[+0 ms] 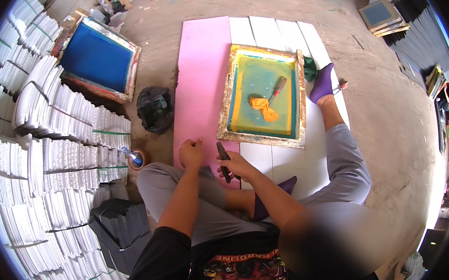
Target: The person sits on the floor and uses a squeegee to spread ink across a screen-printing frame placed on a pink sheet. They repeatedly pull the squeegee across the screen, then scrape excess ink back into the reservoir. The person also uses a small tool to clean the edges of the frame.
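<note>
My right hand [238, 167] is wrapped round a pair of black pliers [223, 162], its jaws pointing away from me. To its left, over the pink sheet [200, 84], my left hand [190, 153] is closed with the thumb up; whatever its fingers hold, if anything, is too small to make out. Just beyond both hands lies a worn wooden screen-printing frame [223, 106] with yellow-green mesh. On the mesh rest an orange cloth [264, 109] and a screwdriver [279, 87] with a grey and red handle, the cloth partly over its shaft.
White boards [283, 164] lie beside the pink sheet, under my feet. A black plastic bag [154, 109] and a roll of tape [136, 159] sit at left. Behind them stand bundled white stacks [75, 166] and a blue screen frame [96, 58]. Dark green cloth-like material [309, 68] touches my foot.
</note>
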The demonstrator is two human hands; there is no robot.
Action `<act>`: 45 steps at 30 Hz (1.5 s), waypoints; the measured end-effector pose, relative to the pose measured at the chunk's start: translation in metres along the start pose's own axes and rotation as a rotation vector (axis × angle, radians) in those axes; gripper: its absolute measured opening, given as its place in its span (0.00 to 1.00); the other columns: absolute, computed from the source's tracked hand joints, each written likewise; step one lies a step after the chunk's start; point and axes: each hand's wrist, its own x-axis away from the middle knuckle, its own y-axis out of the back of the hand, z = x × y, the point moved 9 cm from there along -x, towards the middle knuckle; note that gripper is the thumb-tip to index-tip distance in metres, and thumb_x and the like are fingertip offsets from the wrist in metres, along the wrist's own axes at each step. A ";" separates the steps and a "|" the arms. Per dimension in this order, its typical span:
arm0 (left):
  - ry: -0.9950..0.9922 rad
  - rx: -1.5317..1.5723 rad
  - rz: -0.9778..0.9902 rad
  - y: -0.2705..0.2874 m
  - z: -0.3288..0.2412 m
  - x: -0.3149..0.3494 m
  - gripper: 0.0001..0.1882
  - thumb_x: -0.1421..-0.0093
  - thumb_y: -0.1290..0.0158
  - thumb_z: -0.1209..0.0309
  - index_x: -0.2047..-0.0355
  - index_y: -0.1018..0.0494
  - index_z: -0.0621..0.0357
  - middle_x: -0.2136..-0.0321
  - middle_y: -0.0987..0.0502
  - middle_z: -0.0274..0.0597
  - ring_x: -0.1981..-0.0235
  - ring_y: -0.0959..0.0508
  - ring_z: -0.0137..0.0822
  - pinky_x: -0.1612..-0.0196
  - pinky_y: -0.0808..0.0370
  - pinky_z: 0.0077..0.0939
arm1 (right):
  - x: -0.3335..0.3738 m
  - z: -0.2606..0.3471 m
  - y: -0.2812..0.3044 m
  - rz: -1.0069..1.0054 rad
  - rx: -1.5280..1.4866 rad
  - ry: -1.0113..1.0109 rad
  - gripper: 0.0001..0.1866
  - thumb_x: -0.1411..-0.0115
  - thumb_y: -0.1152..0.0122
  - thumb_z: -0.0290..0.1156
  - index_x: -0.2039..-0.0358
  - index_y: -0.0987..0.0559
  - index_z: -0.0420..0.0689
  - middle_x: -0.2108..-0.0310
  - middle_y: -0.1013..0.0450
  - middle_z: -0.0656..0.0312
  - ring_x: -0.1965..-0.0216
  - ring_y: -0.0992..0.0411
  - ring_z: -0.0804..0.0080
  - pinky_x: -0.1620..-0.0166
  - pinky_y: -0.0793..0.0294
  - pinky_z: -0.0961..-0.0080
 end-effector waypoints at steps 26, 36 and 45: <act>-1.077 -0.188 0.128 -0.111 -0.169 0.142 0.28 0.43 0.34 0.62 0.41 0.23 0.49 0.35 0.28 0.43 0.33 0.35 0.55 0.31 0.40 0.57 | 0.081 -0.067 0.208 -0.830 0.406 -0.038 0.14 0.37 0.40 0.31 0.58 0.27 0.33 0.72 0.22 0.47 0.77 0.20 0.57 0.73 0.21 0.57; -1.071 -0.169 0.090 -0.107 -0.168 0.143 0.27 0.44 0.34 0.63 0.43 0.22 0.48 0.37 0.27 0.41 0.34 0.32 0.55 0.32 0.38 0.56 | 0.104 -0.032 0.193 -0.859 0.609 -0.163 0.15 0.38 0.46 0.31 0.53 0.26 0.36 0.57 0.21 0.31 0.52 0.22 0.33 0.44 0.25 0.43; -1.081 -0.118 0.049 -0.103 -0.173 0.141 0.24 0.44 0.34 0.63 0.46 0.20 0.49 0.39 0.24 0.41 0.38 0.29 0.54 0.33 0.36 0.55 | 0.083 -0.071 0.199 -0.678 -0.049 0.063 0.08 0.44 0.39 0.23 0.63 0.25 0.38 0.77 0.25 0.54 0.79 0.24 0.63 0.75 0.23 0.64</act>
